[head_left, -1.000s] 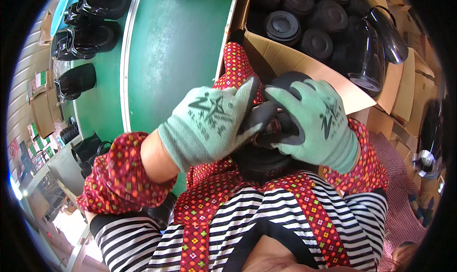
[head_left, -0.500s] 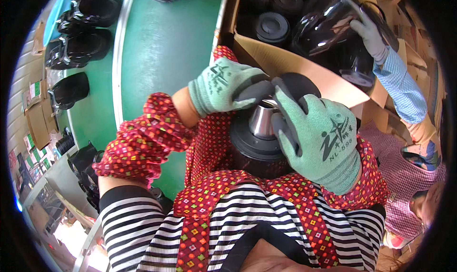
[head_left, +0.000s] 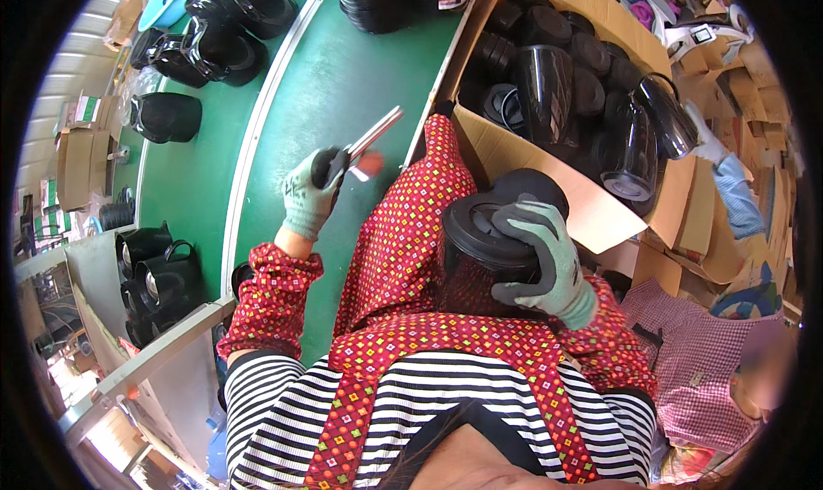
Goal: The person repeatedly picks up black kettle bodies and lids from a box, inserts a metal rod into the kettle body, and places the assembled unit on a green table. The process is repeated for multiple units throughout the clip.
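My right hand [head_left: 549, 254], in a green glove with dark fingertips, grips a black cylindrical vessel [head_left: 480, 288] on my lap by its round, stepped top. Its fingers lie over the top, and the thumb presses the side. Left of it, above the green table, my left hand [head_left: 315, 190] is closed on a thin, long silver-and-red object [head_left: 375, 132]. A blurred reddish patch shows beside that object, and its exact kind is unclear. Part of the vessel's top is hidden under my right hand. Another dark round part [head_left: 536, 186] sits just behind the vessel.
An open cardboard box [head_left: 549, 168] full of black jugs and round parts stands ahead right. Another person's gloved hand [head_left: 707, 138] touches a black jug [head_left: 667, 117] there. More black jugs [head_left: 227, 36] stand along the green table [head_left: 317, 87]. A metal rail [head_left: 141, 366] runs at lower left.
My left hand has moved left, off the vessel, and now holds the thin object. The silver cone on the vessel no longer shows. The other person's hand has shifted right and down.
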